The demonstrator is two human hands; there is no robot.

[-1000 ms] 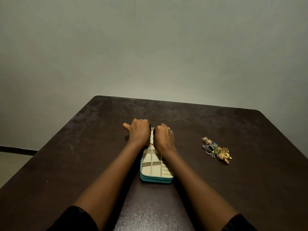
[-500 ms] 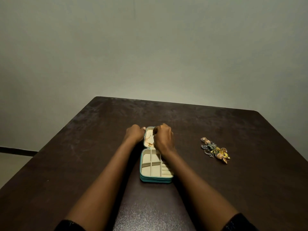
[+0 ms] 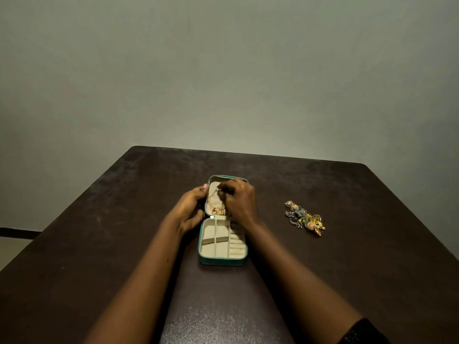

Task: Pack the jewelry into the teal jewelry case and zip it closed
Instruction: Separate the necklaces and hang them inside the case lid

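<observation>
The teal jewelry case point(image 3: 223, 261) lies open in the middle of the dark table, cream lining up, its lid half farthest from me. A thin gold necklace point(image 3: 215, 205) lies in the lid half. My left hand point(image 3: 190, 211) grips the lid's left edge. My right hand point(image 3: 239, 201) is over the lid with its fingertips pinched on the necklace chain. The near half shows cream compartments and ring rolls with nothing in them. A small heap of gold and silver jewelry point(image 3: 305, 218) rests on the table to the right of the case.
The dark brown table point(image 3: 99, 244) reaches to a plain grey wall point(image 3: 223, 70). Its far edge runs just behind the case, and its left and right edges slant toward me.
My left hand has slid from on top of the lid to its left edge, uncovering the lining and necklace. My right hand has shifted slightly and pinches the chain.
</observation>
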